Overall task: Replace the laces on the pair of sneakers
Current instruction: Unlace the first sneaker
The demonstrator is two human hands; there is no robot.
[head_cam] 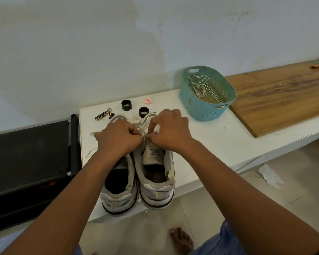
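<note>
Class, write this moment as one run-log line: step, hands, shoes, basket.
step: lacing right shoe | hands: left and right both pinch lace | left shoe: beside it | basket: holds coiled lace

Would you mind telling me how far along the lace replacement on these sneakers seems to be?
Done, apparently: a bundled lace lies in the blue basket, though I cannot tell whether it is old or new. In hand: the left hand and right hand pinch a white lace over the right sneaker. Left: the left sneaker, whose lacing is hidden by the arm; a loose lace end trails beside it.
</note>
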